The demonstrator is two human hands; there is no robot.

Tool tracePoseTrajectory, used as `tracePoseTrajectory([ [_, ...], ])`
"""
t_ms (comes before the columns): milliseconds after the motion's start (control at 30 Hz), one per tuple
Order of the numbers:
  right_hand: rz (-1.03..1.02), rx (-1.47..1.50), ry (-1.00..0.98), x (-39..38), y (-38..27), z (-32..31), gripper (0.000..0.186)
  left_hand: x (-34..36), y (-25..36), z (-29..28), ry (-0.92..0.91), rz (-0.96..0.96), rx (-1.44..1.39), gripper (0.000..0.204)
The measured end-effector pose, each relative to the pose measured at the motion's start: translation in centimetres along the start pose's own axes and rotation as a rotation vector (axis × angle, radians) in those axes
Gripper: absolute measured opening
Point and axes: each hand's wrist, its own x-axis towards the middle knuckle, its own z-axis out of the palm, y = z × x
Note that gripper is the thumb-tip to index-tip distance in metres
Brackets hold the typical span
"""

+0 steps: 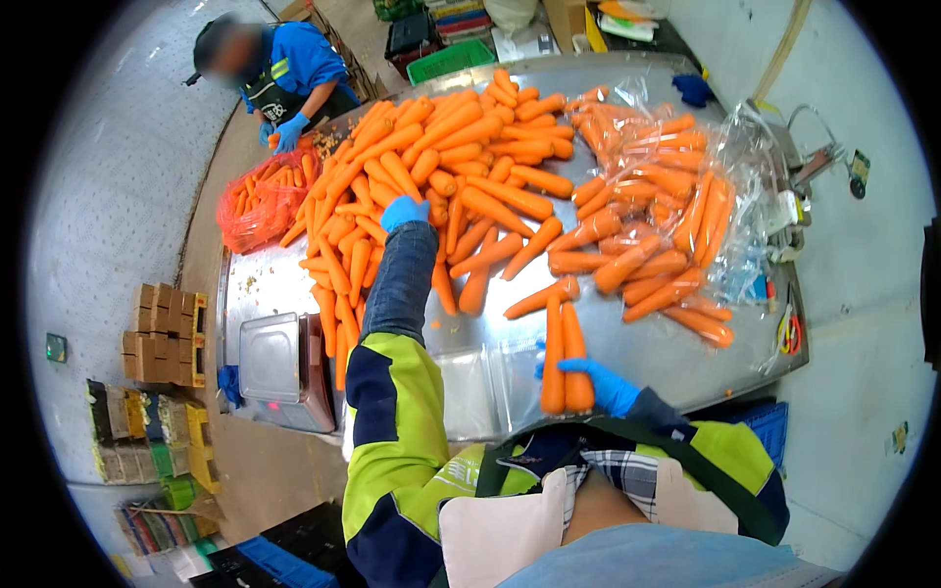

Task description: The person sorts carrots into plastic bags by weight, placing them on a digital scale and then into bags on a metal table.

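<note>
A stack of tan cardboard boxes (pixel 169 333) is seen at far left on the floor, then a grey metal weighing scale (pixel 277 370) on the near left corner of the shiny steel table (pixel 461 377). A red mesh sack of carrots (pixel 257 208) is tended by a co-worker's blue-gloved hand (pixel 289 130) at the far left end.

The left hand (pixel 404 212), blue-gloved, is stretched far forward on a straight arm into the big loose heap of orange carrots (pixel 431 167); fingers are curled down onto the heap, whether anything is gripped cannot be told. The right hand (pixel 606 384) is kept close to the body at the near table edge, fingers clamped around the thick ends of two long orange carrots (pixel 564 358), held side by side and pointing away.

Clear plastic bags filled with carrots (pixel 667 206) are piled at right; red-handled scissors (pixel 790 333) lie at the right edge.

Risk, as judged: the two carrots could slip over the near edge, since only their ends are gripped; loose carrots could be rolled off the heap by the long reach.
</note>
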Motion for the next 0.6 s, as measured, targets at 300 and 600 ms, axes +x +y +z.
tracePoseTrajectory([
  [300, -0.050, -0.202, 0.071, -0.1, -0.6, 0.8, 0.069, 3.9, 1.7, 2.3, -0.102, 0.177, 0.148, 0.045],
  [600, -0.162, -0.160, 0.120, -1.5, 0.0, 1.3, 0.068, 1.8, -2.9, 5.5, -0.541, -0.238, -1.146, 0.034],
])
